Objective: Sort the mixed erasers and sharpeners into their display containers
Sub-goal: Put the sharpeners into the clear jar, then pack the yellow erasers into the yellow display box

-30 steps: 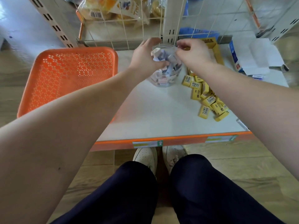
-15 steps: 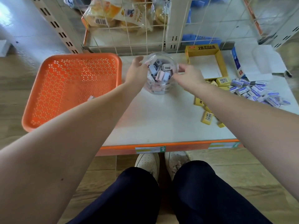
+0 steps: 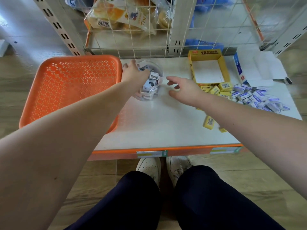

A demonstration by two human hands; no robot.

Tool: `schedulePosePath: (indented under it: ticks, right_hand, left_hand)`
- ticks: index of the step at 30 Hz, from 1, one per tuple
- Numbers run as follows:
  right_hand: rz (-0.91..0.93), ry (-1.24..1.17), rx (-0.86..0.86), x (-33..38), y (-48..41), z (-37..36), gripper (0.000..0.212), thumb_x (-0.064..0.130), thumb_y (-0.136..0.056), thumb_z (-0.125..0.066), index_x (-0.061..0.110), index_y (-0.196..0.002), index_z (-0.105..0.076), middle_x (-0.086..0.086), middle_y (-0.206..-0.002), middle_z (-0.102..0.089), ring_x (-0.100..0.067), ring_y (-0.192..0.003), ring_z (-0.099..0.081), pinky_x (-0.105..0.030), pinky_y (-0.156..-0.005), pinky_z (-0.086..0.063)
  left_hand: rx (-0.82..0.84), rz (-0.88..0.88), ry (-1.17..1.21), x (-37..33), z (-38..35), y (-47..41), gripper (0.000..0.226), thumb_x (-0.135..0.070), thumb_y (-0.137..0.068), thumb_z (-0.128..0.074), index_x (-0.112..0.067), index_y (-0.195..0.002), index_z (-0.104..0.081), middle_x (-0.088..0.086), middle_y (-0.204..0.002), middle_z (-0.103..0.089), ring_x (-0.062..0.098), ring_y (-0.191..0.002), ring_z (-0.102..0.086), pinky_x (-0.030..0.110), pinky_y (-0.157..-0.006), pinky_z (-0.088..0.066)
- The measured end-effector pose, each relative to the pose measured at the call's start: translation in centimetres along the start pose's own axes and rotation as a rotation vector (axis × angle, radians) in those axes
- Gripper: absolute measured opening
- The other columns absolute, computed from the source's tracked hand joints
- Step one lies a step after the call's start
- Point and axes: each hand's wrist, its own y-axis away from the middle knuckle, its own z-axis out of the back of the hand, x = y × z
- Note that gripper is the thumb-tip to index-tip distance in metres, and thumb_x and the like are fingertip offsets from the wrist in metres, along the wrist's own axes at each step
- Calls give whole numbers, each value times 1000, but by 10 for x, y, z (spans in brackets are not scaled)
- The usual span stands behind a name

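A clear plastic jar point(image 3: 153, 90) full of small sharpeners stands on the white shelf board point(image 3: 157, 123). My left hand point(image 3: 132, 73) grips the jar's left rim. My right hand point(image 3: 183, 89) hovers just right of the jar, fingers spread, holding nothing. An empty yellow display box point(image 3: 206, 55) stands at the back right. Yellow-wrapped erasers point(image 3: 216, 88) lie in front of that box. Several blue-and-white erasers point(image 3: 255, 97) are heaped further right.
An orange perforated tray point(image 3: 69, 90) sits to the left, overlapping the board's edge. A white-and-blue open box point(image 3: 239, 68) lies at the far right. Behind is a wire rack point(image 3: 149, 30) with bagged goods. The board's orange front edge point(image 3: 166, 151) is above my shoes.
My right hand has let go of the jar and pulled back to its right. The jar now sits lower and further left on the board, with my left hand still on it.
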Motion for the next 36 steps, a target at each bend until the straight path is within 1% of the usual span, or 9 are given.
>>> schedulePosePath:
  ticks: [3, 5, 6, 8, 13, 22, 27, 31, 36]
  right_hand:
    - [-7, 88, -2, -3, 17, 30, 55, 17, -91, -52, 19, -144, -35, 3, -139, -47, -20, -125, -45, -23, -99, -32]
    - [-17, 141, 0, -4, 35, 54, 54, 18, -92, -52, 19, -143, -36, 1, -142, -45, -20, -128, -42, -23, -99, -32]
    - [-19, 173, 4, -4, 45, 65, 53, 18, -92, -52, 19, -143, -36, 0, -143, -43, -20, -129, -41, -23, -98, -32]
    - [-16, 215, 12, -1, 67, 85, 54, 19, -92, -52, 21, -144, -35, -1, -145, -41, -20, -131, -40, -23, -96, -33]
    - [-59, 235, -29, -9, 132, 102, 57, 22, -90, -58, 19, -143, -36, -5, -146, -38, -21, -132, -37, -22, -98, -27]
    - [-165, -2, -141, -71, 188, 73, 61, 18, -86, -63, 18, -141, -37, -11, -144, -37, -24, -130, -38, -27, -101, -29]
    - [-151, -22, -183, -111, 173, 62, 62, 12, -85, -62, 11, -142, -36, -13, -145, -36, -25, -133, -34, -25, -104, -23]
    - [-193, -65, -272, -138, 136, 48, 65, 20, -86, -63, 12, -143, -33, -10, -146, -33, -25, -130, -38, -30, -105, -29]
    - [-91, -38, -285, -161, 97, 30, 74, 30, -87, -63, 11, -147, -24, -7, -152, -22, -20, -138, -25, -23, -108, -18]
  left_hand:
    - [116, 107, 34, -21, 19, 15, 48, -27, -87, -51, -12, -132, -44, 12, -130, -48, 31, -103, -55, 35, -71, -55]
    - [181, 90, 36, -37, 36, 34, 12, -22, -87, -56, -11, -92, -57, 11, -97, -59, 25, -76, -59, 27, -49, -51]
    - [202, 51, 9, -43, 42, 42, 10, -20, -88, -57, -12, -82, -57, 12, -93, -59, 27, -77, -60, 32, -57, -54]
    - [205, -53, -94, -49, 50, 51, 17, -19, -90, -54, -7, -97, -63, 13, -102, -61, 29, -89, -61, 38, -79, -51]
    - [310, -192, -202, -59, 35, 113, 39, -28, -83, -52, -19, -120, -60, -6, -123, -52, 22, -119, -49, 29, -100, -39]
    - [351, -275, -247, -79, -50, 168, 40, -22, -95, -48, -17, -135, -47, 9, -142, -43, 25, -124, -45, 24, -90, -34]
    - [298, -284, -237, -77, -105, 146, 42, -21, -95, -47, -19, -136, -45, 7, -141, -44, 20, -91, -53, 26, -80, -39]
    - [226, -369, -268, -66, -141, 114, 48, -18, -91, -49, -19, -138, -42, 7, -147, -35, 27, -131, -37, 34, -102, -34]
    - [82, -473, -248, -54, -166, 70, 50, -12, -89, -52, -12, -137, -41, 8, -140, -42, 25, -131, -36, 33, -106, -29]
